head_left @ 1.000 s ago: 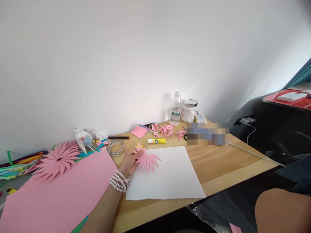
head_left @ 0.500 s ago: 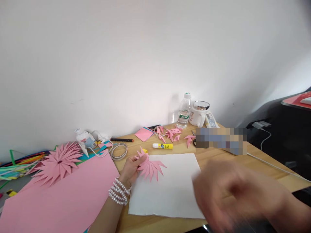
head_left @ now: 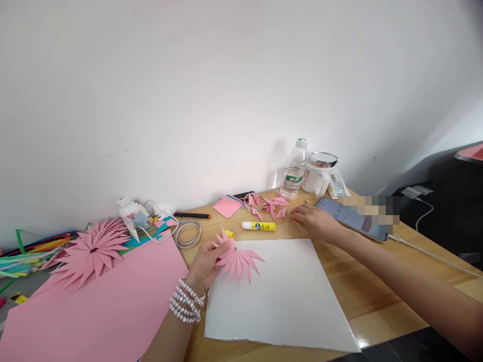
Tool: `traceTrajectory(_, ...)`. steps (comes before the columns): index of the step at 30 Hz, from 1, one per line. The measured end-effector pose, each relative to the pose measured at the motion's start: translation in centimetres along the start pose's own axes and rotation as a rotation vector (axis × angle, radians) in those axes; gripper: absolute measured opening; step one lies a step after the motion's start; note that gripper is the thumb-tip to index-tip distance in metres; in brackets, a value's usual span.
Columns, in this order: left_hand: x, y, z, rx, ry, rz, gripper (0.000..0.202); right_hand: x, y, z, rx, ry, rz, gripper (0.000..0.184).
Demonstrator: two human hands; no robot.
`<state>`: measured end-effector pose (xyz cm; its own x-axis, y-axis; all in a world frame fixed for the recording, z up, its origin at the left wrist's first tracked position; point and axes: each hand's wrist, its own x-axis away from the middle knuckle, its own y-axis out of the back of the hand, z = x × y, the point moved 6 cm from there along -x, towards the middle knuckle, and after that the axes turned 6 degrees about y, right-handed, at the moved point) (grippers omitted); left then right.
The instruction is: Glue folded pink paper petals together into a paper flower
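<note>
My left hand (head_left: 206,262), with bead bracelets at the wrist, pinches a fan of pink folded paper petals (head_left: 237,260) at the top left corner of a white sheet (head_left: 279,296). My right hand (head_left: 313,219) reaches across the desk with its fingers curled down on the spot where a loose pink folded piece lay, just right of a small pile of pink folded pieces (head_left: 269,205). The piece itself is hidden under the fingers. A yellow and white glue stick (head_left: 258,226) lies between the two hands.
A phone (head_left: 350,218) on a cable lies right of my right hand. A water bottle (head_left: 294,168) and white mug (head_left: 319,173) stand by the wall. A large pink sheet (head_left: 94,301), a finished pink paper flower (head_left: 92,249), a tape roll (head_left: 187,233) and a glue gun (head_left: 130,215) are at left.
My right arm has swung in from the lower right and landed on the loose pink piece near the phone. The left hand stays on the petal fan. The view shifted slightly.
</note>
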<state>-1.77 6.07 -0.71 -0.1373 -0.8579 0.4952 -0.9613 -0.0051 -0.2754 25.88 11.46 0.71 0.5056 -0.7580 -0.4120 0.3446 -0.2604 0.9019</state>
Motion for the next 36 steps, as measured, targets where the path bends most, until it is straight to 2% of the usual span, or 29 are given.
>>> traceTrajectory(2, 0.1, -0.1, -0.1, -0.003, -0.003, 0.011, 0.027, -1.0, 0.5, 0.6, -0.223, -0.088, -0.049, 0.022)
traceTrajectory(4, 0.1, -0.1, -0.2, -0.006, -0.002, 0.002, 0.026, -2.1, 0.3, 1.9, -0.554, -0.175, -0.040, 0.023)
traceTrajectory(5, 0.1, 0.0, -0.2, -0.004, -0.002, -0.015, 0.026, -2.7, -0.1, 3.1, -0.686, -0.173, -0.004, 0.025)
traceTrajectory(7, 0.1, 0.3, -0.2, 0.004, -0.004, -0.061, 0.027, -3.7, -1.1, 5.6, -0.796, -0.172, 0.064, 0.024)
traceTrajectory(10, -0.1, 0.6, -0.2, 0.013, -0.008, -0.091, 0.029, -4.6, -2.7, 8.6, -0.783, -0.109, 0.122, 0.013)
traceTrajectory(12, -0.2, 0.7, -0.2, 0.014, -0.004, -0.084, 0.028, -4.9, -3.3, 9.5, -0.712, -0.054, 0.095, 0.012)
traceTrajectory(16, -0.1, 0.5, -0.2, 0.008, 0.005, -0.058, 0.027, -4.8, -3.0, 8.3, -0.438, -0.015, -0.104, 0.019)
traceTrajectory(17, -0.1, 0.4, -0.2, 0.005, 0.009, -0.051, 0.027, -4.7, -3.1, 7.9, -0.362, 0.004, -0.113, 0.018)
traceTrajectory(20, 0.0, 0.1, 0.1, -0.001, 0.021, -0.026, 0.029, -4.5, -4.5, 6.8, -0.216, -0.005, 0.027, 0.023)
traceTrajectory(22, 0.0, 0.0, 0.2, -0.002, 0.019, -0.023, 0.030, -4.4, -5.1, 6.2, -0.227, -0.079, 0.095, 0.025)
traceTrajectory(24, 0.1, 0.0, 0.0, 0.018, -0.007, -0.046, 0.030, -4.3, -4.5, 6.0, -0.387, -0.178, 0.053, 0.027)
traceTrajectory(26, 0.3, 0.1, -0.5, 0.052, -0.047, -0.077, 0.027, -4.2, -3.6, 6.3, -0.719, -0.269, -0.012, 0.029)
traceTrajectory(29, 0.6, -0.4, -0.9, 0.058, -0.075, -0.038, 0.023, -4.0, -3.2, 8.4, -1.360, -0.315, 0.094, 0.030)
traceTrajectory(31, 0.9, -0.9, -1.1, 0.044, -0.079, 0.034, 0.021, -3.7, -3.3, 9.4, -1.596, -0.354, 0.124, 0.030)
traceTrajectory(33, 1.0, -1.3, -1.1, 0.027, -0.078, 0.100, 0.019, -3.2, -3.8, 9.5, -1.669, -0.427, 0.067, 0.032)
traceTrajectory(36, 1.2, -1.5, -1.0, -0.017, -0.049, 0.189, 0.018, -2.4, -4.8, 7.9, -1.561, -0.547, -0.157, 0.034)
